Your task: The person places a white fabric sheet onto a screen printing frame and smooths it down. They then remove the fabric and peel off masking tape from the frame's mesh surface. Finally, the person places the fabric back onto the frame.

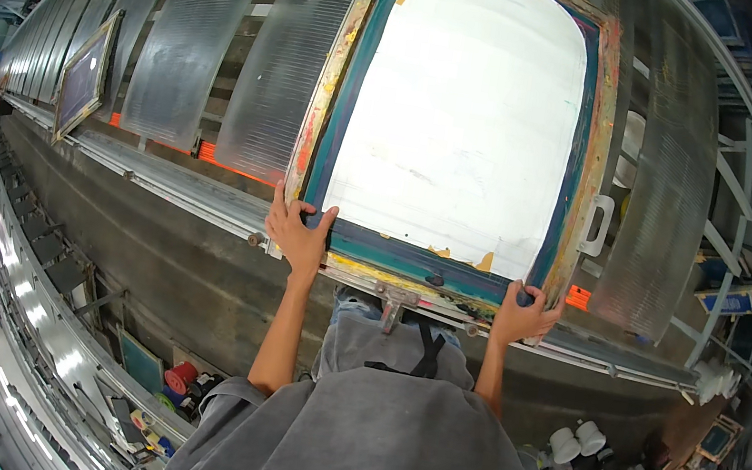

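In front of me lies a large screen-printing frame (310, 130) with worn, paint-stained wooden edges. Its mesh has a dark blue-green border around a big white area (465, 113) with rounded far corners. Bits of brownish tape stick to the white area's rim. My left hand (298, 232) grips the frame's near left corner, thumb and fingers curled over the edge. At the near right corner my right hand (523, 315) holds the frame the same way, fingers around its outer side. Undersides of both grips are hidden.
Ribbed translucent panels (197, 37) line the long table on both sides of the frame. A smaller screen frame (86, 79) leans at the left. A white handle (597, 226) stands by the frame's right side. White buckets (578, 441) and paint containers sit at the lower right.
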{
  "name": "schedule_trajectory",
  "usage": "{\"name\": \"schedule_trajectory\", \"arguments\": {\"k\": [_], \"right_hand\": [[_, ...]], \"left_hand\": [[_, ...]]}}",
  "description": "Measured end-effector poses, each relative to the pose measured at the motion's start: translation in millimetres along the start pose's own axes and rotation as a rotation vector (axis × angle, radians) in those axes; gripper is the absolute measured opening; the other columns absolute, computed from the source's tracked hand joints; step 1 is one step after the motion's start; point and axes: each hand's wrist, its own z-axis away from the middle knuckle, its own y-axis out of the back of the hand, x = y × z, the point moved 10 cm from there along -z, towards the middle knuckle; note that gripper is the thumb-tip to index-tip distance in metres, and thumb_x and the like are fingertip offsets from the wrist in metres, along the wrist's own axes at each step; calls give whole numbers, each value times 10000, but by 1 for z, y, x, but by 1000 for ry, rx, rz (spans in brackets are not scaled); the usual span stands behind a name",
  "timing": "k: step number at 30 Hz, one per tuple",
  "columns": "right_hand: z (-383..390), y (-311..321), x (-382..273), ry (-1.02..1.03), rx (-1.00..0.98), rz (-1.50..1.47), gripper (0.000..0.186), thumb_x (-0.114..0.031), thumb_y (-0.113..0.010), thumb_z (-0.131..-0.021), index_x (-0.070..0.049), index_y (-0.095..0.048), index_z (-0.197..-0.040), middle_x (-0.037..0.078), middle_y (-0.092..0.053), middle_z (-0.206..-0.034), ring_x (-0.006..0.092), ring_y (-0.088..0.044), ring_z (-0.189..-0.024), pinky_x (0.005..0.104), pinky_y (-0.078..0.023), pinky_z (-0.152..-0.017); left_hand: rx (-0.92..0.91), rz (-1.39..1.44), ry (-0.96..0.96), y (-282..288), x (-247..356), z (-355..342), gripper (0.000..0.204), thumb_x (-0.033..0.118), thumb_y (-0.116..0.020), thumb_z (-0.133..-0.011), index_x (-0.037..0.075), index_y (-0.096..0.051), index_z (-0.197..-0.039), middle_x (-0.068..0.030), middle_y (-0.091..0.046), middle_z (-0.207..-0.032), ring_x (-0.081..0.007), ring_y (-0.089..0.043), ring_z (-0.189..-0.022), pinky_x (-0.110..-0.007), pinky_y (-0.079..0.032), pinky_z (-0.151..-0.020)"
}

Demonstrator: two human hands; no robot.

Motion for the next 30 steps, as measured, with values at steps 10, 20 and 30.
{"name": "schedule_trajectory", "arguments": {"k": [10,20,30], "right_hand": [[1,1,1,-12,7,-10,211,-306,-822,-775,-164,-669,-809,101,-474,-1452,365,-436,-1361,546,-327,-1092],[1,2,-1,-23,-6,9,211,-303,-824,-781,-164,-666,-803,105,-470,-1462,364,-436,-1361,535,-329,-1093],[0,2,-1,-7,1,-9,210,-293,-823,-779,-152,-669,-800,126,-470,-1459,383,-437,-1353,536,-335,-1089]], "left_hand": [[-17,7,13,-1,1,0,453,489,-841,-793,111,-593,-812,-138,-400,-1592,-384,-394,-1382,-571,-213,-1148],[-9,-10,9,1,2,0,460,496,-844,-783,112,-593,-807,-140,-408,-1587,-381,-395,-1381,-565,-213,-1153],[-34,-2,39,-4,-2,0,448,496,-839,-787,103,-623,-795,-154,-369,-1611,-429,-336,-1434,-588,-190,-1173]]}}
